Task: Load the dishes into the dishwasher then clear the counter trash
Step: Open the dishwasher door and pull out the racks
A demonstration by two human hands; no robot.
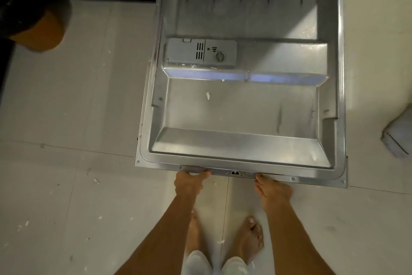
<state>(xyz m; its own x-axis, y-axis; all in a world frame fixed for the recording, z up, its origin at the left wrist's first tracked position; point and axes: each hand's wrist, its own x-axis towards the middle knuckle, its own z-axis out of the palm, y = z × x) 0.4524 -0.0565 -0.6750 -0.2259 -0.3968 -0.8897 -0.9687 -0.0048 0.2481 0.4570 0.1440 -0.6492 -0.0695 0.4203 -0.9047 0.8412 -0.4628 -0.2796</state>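
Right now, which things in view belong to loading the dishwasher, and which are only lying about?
Job: dishwasher door, open; left hand and right hand, both holding its near edge; detergent box on the door.
Lying about: white scraps on the floor; orange thing at far left; grey bundle at right edge.

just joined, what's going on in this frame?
A person stands barefoot on the pale tiled floor, facing the open stainless-steel dishwasher door, which lies roughly flat. The left hand and right hand both grip its near edge, thumbs on top. A grey plastic detergent dispenser sits on the door's inner face. Small white scraps lie on the door and floor. No dishes are in view, so loading has not visibly begun.
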